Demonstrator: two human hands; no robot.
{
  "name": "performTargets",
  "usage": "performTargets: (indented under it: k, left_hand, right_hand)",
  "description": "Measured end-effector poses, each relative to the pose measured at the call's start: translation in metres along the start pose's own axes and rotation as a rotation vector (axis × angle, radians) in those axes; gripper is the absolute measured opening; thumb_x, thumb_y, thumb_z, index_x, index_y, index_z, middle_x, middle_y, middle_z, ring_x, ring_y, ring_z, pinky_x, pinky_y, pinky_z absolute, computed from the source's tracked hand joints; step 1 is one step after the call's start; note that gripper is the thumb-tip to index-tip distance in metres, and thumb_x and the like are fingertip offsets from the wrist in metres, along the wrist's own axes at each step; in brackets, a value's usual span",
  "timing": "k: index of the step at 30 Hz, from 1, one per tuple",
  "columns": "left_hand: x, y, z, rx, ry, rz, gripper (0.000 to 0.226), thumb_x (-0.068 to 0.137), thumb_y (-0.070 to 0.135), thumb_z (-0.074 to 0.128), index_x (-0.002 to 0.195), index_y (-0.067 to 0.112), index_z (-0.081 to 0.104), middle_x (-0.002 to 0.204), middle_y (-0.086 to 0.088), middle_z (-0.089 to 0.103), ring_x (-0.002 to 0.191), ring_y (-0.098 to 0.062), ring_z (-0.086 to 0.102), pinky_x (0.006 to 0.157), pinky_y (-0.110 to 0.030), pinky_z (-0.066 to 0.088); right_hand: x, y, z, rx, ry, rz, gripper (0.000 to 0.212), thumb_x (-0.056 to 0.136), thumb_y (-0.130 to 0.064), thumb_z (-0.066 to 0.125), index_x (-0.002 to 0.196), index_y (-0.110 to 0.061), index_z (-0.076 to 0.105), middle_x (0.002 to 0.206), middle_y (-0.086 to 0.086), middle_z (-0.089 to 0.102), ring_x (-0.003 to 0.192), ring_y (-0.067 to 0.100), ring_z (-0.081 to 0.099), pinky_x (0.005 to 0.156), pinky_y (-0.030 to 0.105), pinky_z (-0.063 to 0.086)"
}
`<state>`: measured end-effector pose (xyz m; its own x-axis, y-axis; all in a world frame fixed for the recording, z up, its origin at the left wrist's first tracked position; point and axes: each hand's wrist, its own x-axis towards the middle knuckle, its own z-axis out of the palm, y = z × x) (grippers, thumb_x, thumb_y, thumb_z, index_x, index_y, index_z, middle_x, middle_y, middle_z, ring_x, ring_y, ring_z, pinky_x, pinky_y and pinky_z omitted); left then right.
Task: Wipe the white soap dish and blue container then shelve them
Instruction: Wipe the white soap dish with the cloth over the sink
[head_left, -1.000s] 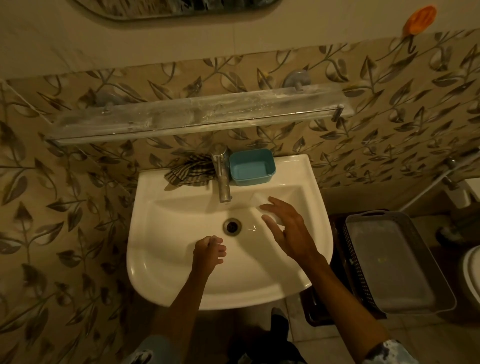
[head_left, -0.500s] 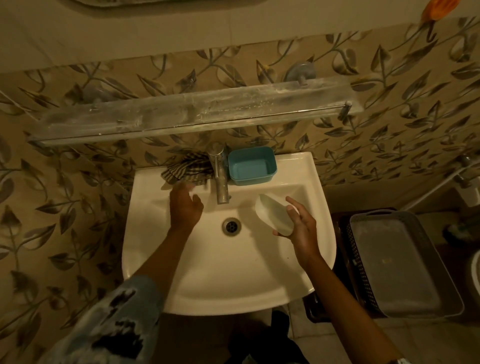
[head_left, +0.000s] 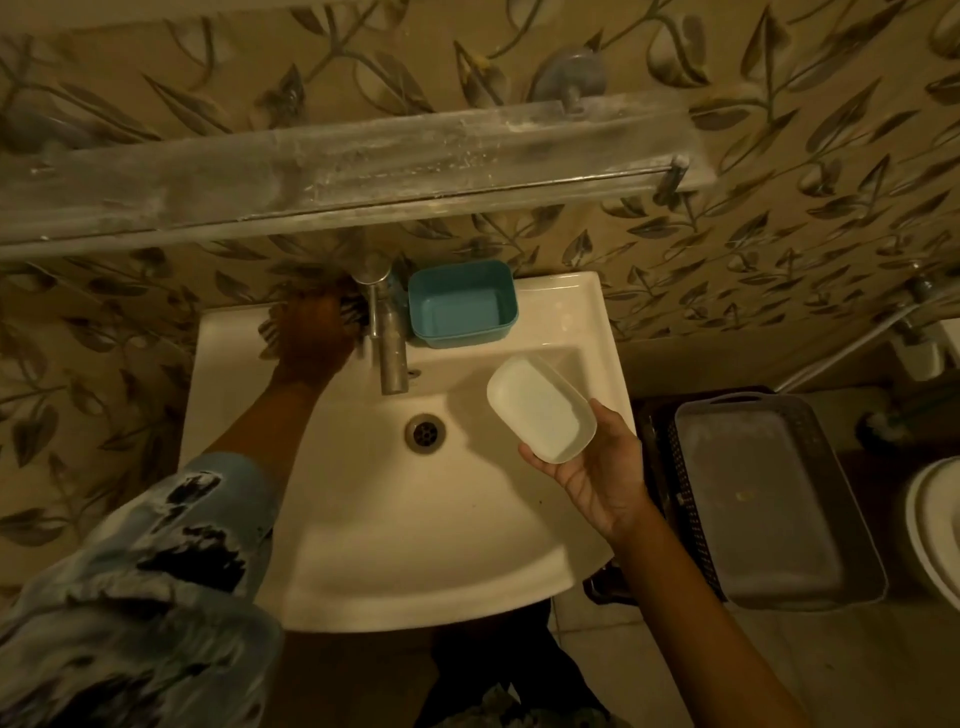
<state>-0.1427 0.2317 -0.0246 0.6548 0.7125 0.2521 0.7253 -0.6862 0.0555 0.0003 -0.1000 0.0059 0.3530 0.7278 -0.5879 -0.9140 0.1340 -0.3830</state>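
Observation:
My right hand (head_left: 597, 478) holds the white soap dish (head_left: 540, 408) over the right side of the sink basin, open side up and tilted. The blue container (head_left: 462, 304) stands empty on the sink's back ledge, right of the tap. My left hand (head_left: 311, 338) lies on the striped cloth (head_left: 350, 309) on the back ledge left of the tap, covering most of it; whether its fingers grip the cloth is hidden. The dusty glass shelf (head_left: 337, 171) runs along the wall above the sink.
The metal tap (head_left: 387, 338) stands between my left hand and the blue container. The white sink (head_left: 415, 545) has a drain (head_left: 426, 432) in its middle. A grey plastic tray (head_left: 758, 499) sits on a dark basket to the right. A toilet rim (head_left: 935, 530) shows at the far right.
My right hand has lifted the soap dish out of the basin and turned it open side up. My left hand has moved from the basin up onto the cloth.

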Motion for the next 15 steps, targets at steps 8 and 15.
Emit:
performTargets:
  k: [8,15]
  left_hand:
    - [-0.050,0.009,-0.019,-0.563,0.089,-0.481,0.049,0.088,0.044,0.056,0.102,-0.003,0.063,0.097,-0.023,0.065,0.088,-0.036,0.063,0.072,-0.030,0.044]
    - [-0.128,0.078,-0.092,-0.869,0.307,-0.748,0.045,0.087,0.029,0.065,0.124,0.006,0.054,0.116,0.000,0.060,0.102,-0.006,0.057,0.086,-0.010,0.046]
  right_hand:
    - [0.003,-0.021,-0.001,0.027,-0.247,0.102,0.071,0.076,-0.036,0.069,0.138,-0.008,0.048,0.145,0.026,0.043,0.134,0.050,0.037,0.097,0.049,0.048]
    - [0.009,-0.015,-0.006,0.056,-0.305,0.188,0.083,0.071,-0.031,0.065,0.146,-0.012,0.035,0.143,0.026,0.041,0.126,0.049,0.045,0.091,0.053,0.049]
